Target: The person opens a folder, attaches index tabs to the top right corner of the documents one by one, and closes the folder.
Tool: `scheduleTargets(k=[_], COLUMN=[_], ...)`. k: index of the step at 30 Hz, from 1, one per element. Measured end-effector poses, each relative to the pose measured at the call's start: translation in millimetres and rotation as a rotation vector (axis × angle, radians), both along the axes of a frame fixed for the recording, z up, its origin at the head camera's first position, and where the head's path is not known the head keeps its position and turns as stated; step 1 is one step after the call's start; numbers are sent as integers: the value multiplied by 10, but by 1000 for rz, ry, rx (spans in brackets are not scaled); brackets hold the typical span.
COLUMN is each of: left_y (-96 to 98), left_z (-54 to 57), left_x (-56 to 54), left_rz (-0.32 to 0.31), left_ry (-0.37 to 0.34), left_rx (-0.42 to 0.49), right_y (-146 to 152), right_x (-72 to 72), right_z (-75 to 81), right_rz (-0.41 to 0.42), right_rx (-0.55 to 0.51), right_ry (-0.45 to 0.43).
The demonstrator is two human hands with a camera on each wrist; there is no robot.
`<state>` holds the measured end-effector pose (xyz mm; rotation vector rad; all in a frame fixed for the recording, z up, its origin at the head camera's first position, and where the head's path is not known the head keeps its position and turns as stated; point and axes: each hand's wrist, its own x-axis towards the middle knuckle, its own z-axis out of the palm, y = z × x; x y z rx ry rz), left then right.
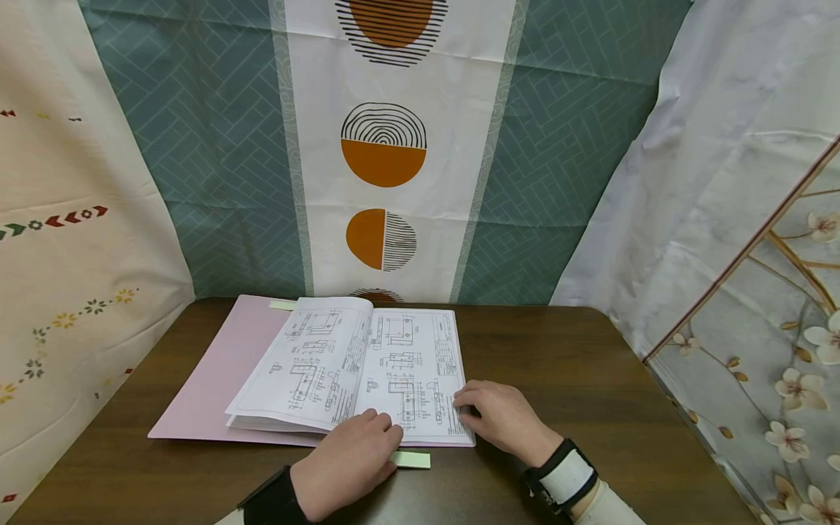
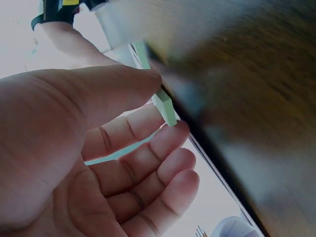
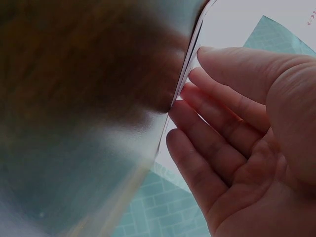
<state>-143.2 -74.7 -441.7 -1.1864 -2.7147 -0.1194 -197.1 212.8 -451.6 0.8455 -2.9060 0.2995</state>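
A booklet of technical drawings [image 1: 413, 364] lies open on a pink folder [image 1: 203, 379] on the table. At its lower edge my left hand [image 1: 354, 452] pinches a thin pale green pad of sticky notes [image 1: 412, 460] between thumb and fingers. In the left wrist view one end of the green pad [image 2: 168, 109] shows past the thumb tip, close to the paper's edge. My right hand [image 1: 502, 415] rests at the right edge of the drawings, its fingertips on the paper. The right wrist view shows the fingers [image 3: 212, 133] extended along that edge, gripping nothing.
The brown wooden table [image 1: 558, 357] extends to the right of the folder. Another pale green strip [image 1: 282, 305] sticks out at the folder's top edge. Patterned curtains [image 1: 558, 146] hang behind the table and on both sides.
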Motion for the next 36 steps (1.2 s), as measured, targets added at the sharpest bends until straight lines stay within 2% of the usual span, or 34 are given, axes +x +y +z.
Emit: scheduleTargets(k=[14,21,27,32,36], left_y=[21,34,18,5,18], left_z=[48,58,65,153,257], left_x=[17,21,6,-20,-78], left_rz=[-31,-49,-35,-19,13], left_ry=[-41,-6,-14,-48,-40], left_rx=[5,44,43,80,132], right_y=[-10,-18,-21,4,8], right_x=[16,27,24,21,1], right_z=[17,34,36,56,90], right_rz=[-1,-13,-6,-6,11], right_rx=[-3,-7,-5,-10,-25], right_ry=[2,-13,-17,-58,-85])
